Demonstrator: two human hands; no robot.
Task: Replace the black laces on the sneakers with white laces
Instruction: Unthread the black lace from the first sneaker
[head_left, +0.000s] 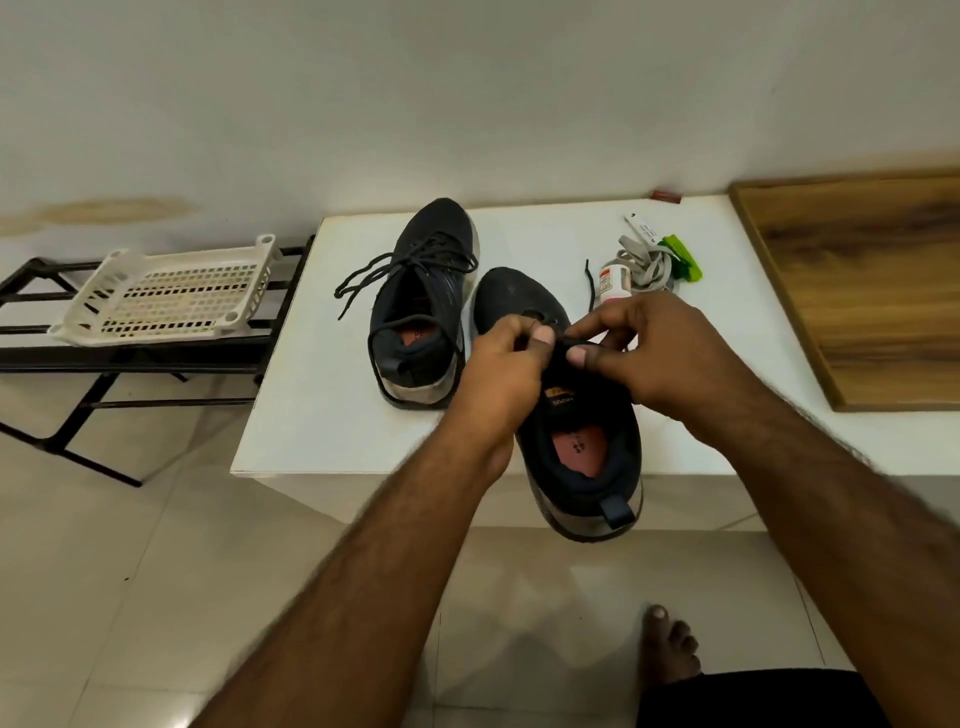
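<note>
On the white table's near edge (322, 415), heel hanging out over the floor: near sneaker (582, 452), toe pointing away, both hands bunched over its tongue. Left hand (498, 374) curled, thumb and forefinger pinching at the throat of the shoe; right hand (644, 353) curled likewise, thumb pressing down on a dark fold there. Whether lace or tongue lies in the pinch: cannot tell, too dark and too hidden. Eyelets near the toe apparently bare already, with a black lace end (589, 283) trailing beyond the toe cap.

Beside it, further back on the table: second sneaker (421, 312), black lace (395, 270) threaded through it, ends spilling left. Behind and right: white laces (644, 267) in a loose bundle, touching a small bottle (613, 283) and a green clip-like item (683, 260).

Advice for the step, as a judgement only: steady the shoe with one hand, since little of the sole rests on the table; draw the lace out one crossing at a time, pulling straight through each eyelet rather than sideways; slacken the row below before tugging, to avoid snagging the aglet. Set the freed black lace apart from the white bundle.
</note>
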